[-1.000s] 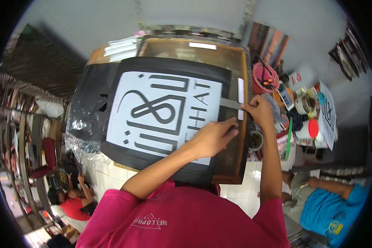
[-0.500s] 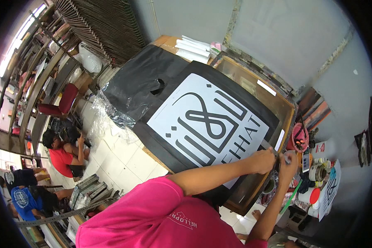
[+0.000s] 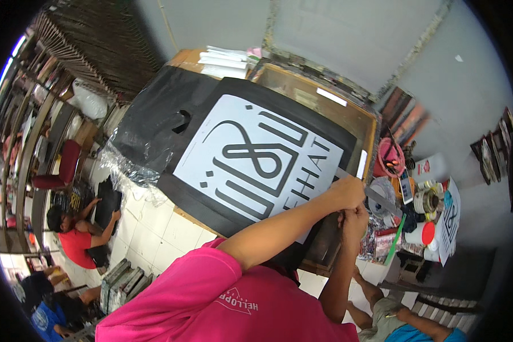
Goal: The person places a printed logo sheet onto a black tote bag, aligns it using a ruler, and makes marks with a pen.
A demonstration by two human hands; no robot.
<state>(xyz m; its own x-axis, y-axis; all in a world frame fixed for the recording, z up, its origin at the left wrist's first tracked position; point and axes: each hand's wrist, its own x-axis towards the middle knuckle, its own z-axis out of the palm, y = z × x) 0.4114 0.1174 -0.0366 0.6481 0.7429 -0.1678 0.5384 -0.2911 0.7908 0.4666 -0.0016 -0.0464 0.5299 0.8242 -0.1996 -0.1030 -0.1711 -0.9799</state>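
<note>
My left hand (image 3: 347,192) is closed around a long flat grey strip (image 3: 384,202) that looks like a ruler. The strip sticks out on both sides of the fist. Just below it, my right hand (image 3: 355,221) has its fingers pinched together; whatever is in them is too small to make out. Under my left forearm lies a white sheet (image 3: 211,126) with large black lettering, on top of a black sheet (image 3: 179,191). Beside my hands is a wood-framed screen (image 3: 376,134), partly under the black sheet.
Right of the hands, a pink basket (image 3: 391,157), a phone (image 3: 406,190), a red-lidded tub (image 3: 420,233) and a green stick (image 3: 395,239) crowd together. Rolled white paper (image 3: 224,60) lies at the back. A person in red (image 3: 78,246) crouches left; another person's legs (image 3: 369,290) show lower right.
The whole view has shifted, so the table sits further left. My right hand has come in under my left, and the grey strip now shows beyond it. The crouching person now holds a dark item out.
</note>
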